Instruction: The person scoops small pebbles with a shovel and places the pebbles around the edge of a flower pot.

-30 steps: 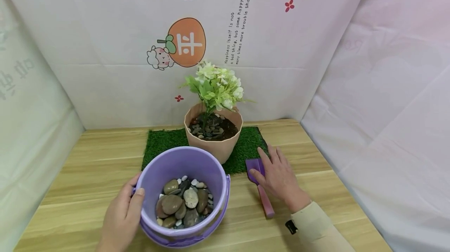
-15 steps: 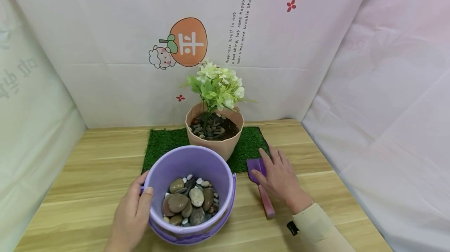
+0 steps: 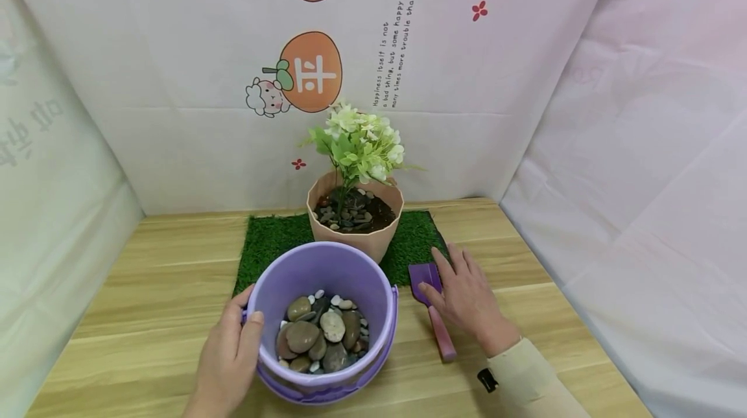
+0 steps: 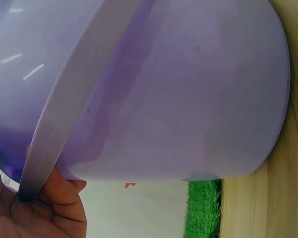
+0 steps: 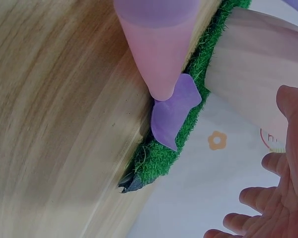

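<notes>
The wooden table (image 3: pixel 175 275) has a green grass mat (image 3: pixel 274 233) on its far side, a purple bucket (image 3: pixel 321 267) on its near side, and a little shovel (image 3: pixel 437 322) right of the bucket, its purple end over the near edge of the mat.

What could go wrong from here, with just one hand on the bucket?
The left hand alone grips the bucket at one side, so it might tip and spill its stones.
The flowerpot stands close behind the bucket; a forward push could bump it.
</notes>
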{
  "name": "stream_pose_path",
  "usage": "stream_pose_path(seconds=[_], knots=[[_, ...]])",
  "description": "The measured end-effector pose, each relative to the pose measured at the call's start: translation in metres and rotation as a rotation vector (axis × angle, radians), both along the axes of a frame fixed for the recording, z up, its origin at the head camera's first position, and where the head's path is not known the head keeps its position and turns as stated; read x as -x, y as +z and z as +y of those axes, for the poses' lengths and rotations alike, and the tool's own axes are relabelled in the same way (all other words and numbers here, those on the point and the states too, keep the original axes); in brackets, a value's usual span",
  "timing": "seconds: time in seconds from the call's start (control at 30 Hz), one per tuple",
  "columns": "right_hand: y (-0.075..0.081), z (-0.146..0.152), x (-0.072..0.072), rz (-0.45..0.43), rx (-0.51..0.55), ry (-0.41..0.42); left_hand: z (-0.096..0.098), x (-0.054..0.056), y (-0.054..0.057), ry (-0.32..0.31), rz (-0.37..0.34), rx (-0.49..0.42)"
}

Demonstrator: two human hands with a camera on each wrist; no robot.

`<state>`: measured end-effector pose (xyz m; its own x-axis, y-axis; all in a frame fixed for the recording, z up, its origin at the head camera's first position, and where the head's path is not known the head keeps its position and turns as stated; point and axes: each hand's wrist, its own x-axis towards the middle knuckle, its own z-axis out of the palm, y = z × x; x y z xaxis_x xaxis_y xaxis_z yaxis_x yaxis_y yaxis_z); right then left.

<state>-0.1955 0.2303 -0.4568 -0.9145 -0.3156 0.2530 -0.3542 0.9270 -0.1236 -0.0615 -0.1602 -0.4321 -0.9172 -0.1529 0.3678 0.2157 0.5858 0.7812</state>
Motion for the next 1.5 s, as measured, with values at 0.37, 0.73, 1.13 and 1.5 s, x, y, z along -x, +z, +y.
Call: stream_pose_path(seconds=[0.37,0.73,1.13,1.5], knots=[[0.0,0.002,-0.002,0.005,0.001,-0.001,0.009,0.003,-0.001,0.017,-0.061,0.007],[-0.003,0.003,-0.005,0.011,0.016,-0.001,0.015,0.005,0.001,0.015,-0.075,-0.004],[-0.005,0.004,-0.009,-0.039,0.017,-0.016,0.02,0.006,0.0,0.005,-0.057,-0.013],[-0.006,0.001,-0.015,-0.048,0.012,-0.032,0.024,0.005,0.0,0.017,-0.028,0.005]])
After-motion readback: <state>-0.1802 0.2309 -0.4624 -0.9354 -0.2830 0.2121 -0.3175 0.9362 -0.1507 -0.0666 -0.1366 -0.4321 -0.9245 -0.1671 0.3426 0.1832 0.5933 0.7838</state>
